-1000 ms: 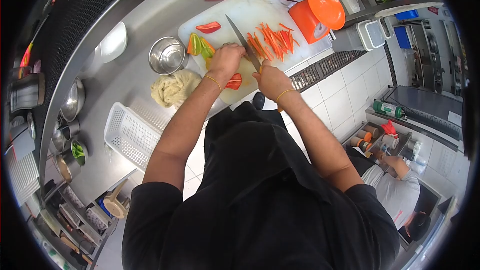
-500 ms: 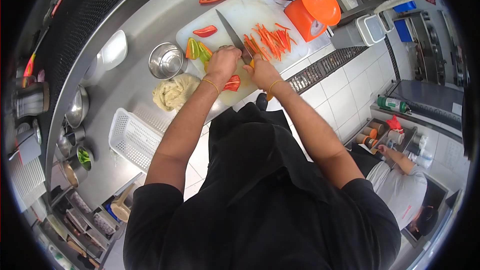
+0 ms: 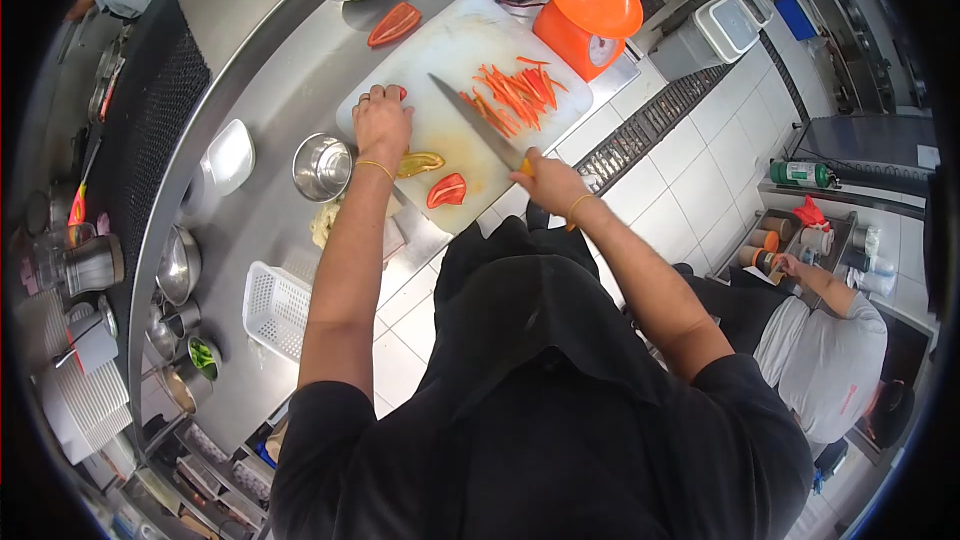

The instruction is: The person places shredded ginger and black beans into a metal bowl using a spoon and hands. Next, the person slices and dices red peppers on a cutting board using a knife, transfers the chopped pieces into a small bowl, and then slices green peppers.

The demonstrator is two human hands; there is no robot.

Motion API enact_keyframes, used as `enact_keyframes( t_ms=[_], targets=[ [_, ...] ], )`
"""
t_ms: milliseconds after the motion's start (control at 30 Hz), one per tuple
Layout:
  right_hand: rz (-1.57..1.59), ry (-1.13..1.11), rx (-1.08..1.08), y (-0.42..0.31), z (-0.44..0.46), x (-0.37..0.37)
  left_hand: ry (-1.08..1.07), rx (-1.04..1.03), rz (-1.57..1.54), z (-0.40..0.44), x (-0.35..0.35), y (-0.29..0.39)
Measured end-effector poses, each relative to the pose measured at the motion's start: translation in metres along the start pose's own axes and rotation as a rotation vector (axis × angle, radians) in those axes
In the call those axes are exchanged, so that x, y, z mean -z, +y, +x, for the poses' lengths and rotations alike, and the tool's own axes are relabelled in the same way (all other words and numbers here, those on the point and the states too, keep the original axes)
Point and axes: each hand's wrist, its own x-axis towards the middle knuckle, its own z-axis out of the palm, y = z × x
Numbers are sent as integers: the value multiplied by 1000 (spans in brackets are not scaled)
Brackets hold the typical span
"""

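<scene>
My right hand (image 3: 553, 186) grips a kitchen knife (image 3: 482, 127) by its yellow handle, the blade lying low over the white cutting board (image 3: 450, 50) and pointing away to the left. At the board's left side, the fingers of my left hand (image 3: 383, 127) are closed over a red pepper piece (image 3: 402, 93), mostly hidden by them. Beside its wrist lies a yellow-green pepper piece (image 3: 420, 163). A red pepper piece with pale ribs (image 3: 446, 191) rests near the board's front edge. Thin red pepper strips (image 3: 520, 95) are heaped right of the blade.
An orange scale (image 3: 590, 25) stands behind the board. Another red pepper half (image 3: 394, 24) lies on the steel counter. Left of the board are a steel container (image 3: 322, 167), a cloth (image 3: 325, 223) and a white basket (image 3: 275, 310). A co-worker (image 3: 830, 360) stands at the right.
My left hand has moved left and away from the knife onto the red pepper piece. The knife has drawn back from the strips with my right hand. The whole view has shifted.
</scene>
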Motion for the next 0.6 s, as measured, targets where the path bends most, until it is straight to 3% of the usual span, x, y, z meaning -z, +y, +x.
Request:
enact_keyframes(
  t_ms=[100, 200, 300, 400, 500, 600],
  targets=[
    [-60, 52, -20, 25, 6, 28, -66, -19, 61, 23, -14, -11],
    [-95, 79, 4, 34, 10, 45, -132, 155, -190, 28, 5, 17],
    [-96, 71, 21, 39, 15, 48, -272, 234, -1182, 20, -45, 33],
    [-92, 73, 23, 35, 11, 50, -304, 328, -1119, -12, -59, 70],
    [-103, 88, 34, 33, 9, 50, -15, 210, -592, -29, -27, 88],
    [-117, 106, 74, 23, 6, 51, -69, 46, -565, -30, -7, 82]
  ],
)
